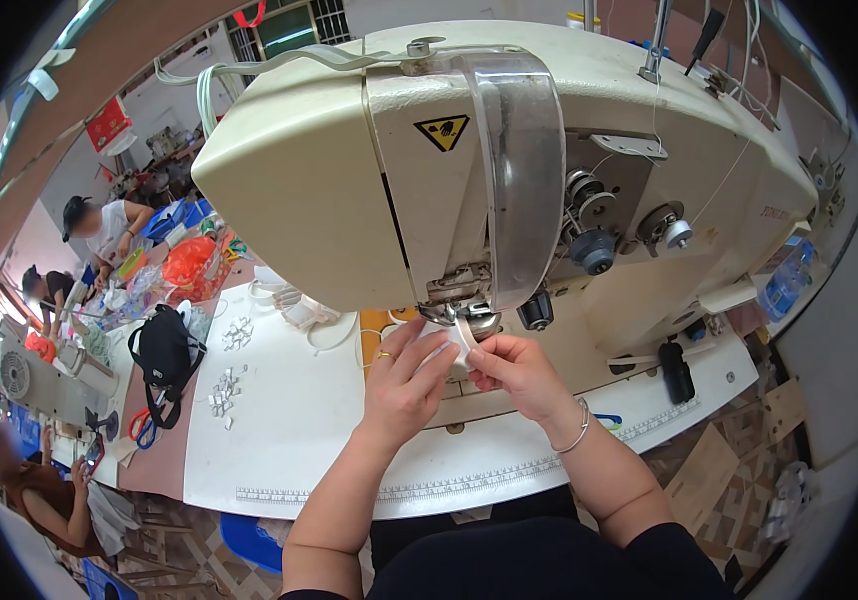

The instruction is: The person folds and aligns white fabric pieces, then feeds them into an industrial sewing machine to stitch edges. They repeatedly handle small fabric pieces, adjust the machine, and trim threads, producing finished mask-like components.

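An industrial sewing machine (279, 180) with a cream head stands right in front of me. Under its presser foot (464, 318) a white fabric band (462, 338) runs toward me. My left hand (404, 380) presses the band from the left with bent fingers and wears a ring. From the right, my right hand (517, 372) pinches the band's edge between thumb and fingers; a bracelet circles that wrist. Both hands are close to the needle area. The needle tip and the part of the band under the left fingers are hidden.
Small white pieces (224, 392) lie in piles on the white table (289, 440), left of the machine. White straps (299, 310) rest behind them. A black bag (164, 355) and scissors (142, 430) sit farther left. Several people work there. A black object (673, 372) lies right.
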